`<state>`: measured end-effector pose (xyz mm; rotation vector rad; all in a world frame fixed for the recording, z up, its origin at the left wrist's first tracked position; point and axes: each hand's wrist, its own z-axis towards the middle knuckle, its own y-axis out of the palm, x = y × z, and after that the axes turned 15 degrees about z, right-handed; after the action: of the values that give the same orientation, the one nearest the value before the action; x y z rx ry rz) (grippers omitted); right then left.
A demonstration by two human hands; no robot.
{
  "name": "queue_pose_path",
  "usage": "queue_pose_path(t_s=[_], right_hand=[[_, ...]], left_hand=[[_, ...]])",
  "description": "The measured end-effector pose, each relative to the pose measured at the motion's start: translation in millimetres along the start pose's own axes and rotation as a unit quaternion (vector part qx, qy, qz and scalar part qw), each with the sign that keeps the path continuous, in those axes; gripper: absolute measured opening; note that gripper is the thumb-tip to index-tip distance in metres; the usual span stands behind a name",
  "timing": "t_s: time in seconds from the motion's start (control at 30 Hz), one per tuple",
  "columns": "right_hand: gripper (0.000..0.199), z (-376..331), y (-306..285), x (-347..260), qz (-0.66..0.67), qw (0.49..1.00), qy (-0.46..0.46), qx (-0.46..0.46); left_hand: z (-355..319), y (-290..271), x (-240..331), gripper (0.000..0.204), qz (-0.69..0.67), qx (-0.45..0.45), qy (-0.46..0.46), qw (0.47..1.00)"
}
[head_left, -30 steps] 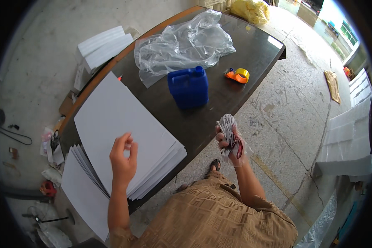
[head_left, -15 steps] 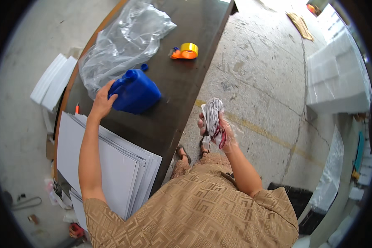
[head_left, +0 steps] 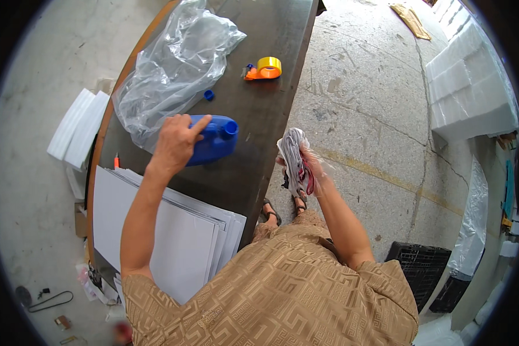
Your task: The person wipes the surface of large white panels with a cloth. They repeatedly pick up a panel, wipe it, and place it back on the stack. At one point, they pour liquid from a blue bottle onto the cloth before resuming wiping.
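Observation:
On the dark table, a blue plastic jug [head_left: 210,153] shows its uncapped spout toward the right. My left hand [head_left: 176,141] grips it on the left side, over the handle area, with one finger stretched across the top. A loose blue cap [head_left: 209,95] lies just beyond the jug. Off the table's right edge, my right hand [head_left: 314,167] is closed around a folded grey-and-white cloth bundle [head_left: 294,155] with some dark red in it. Thin clear plastic covers part of this hand; whether it is a glove or a bag, I cannot tell.
Crumpled clear plastic sheeting [head_left: 179,63] and an orange tape dispenser [head_left: 265,69] lie at the table's far part. A stack of grey-white sheets [head_left: 161,230] covers its near part. On the right stand wrapped white blocks [head_left: 470,86] and a black pallet [head_left: 418,271].
My left hand has turned the jug, so its spout has swung from the upper left to the right. My right hand still holds the cloth bundle. The whole view has shifted slightly.

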<state>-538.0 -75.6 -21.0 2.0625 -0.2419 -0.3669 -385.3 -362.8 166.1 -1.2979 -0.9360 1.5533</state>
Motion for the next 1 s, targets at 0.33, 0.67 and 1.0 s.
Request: queue_pose_path(t_s=[0.33, 0.67, 1.0], right_hand=[[0.047, 15, -28, 10, 0.013, 1.000, -0.006, -0.026], [0.053, 18, -71, -5, 0.008, 0.999, -0.036, -0.001], [0.044, 33, -110, -7, 0.073, 0.996, -0.056, 0.013]], left_hand=[[46, 26, 80, 0.036, 0.058, -0.035, 0.075, 0.995], [96, 48, 157, 0.025, 0.077, -0.050, 0.167, 0.982], [113, 73, 193, 0.023, 0.099, -0.081, 0.207, 0.970]])
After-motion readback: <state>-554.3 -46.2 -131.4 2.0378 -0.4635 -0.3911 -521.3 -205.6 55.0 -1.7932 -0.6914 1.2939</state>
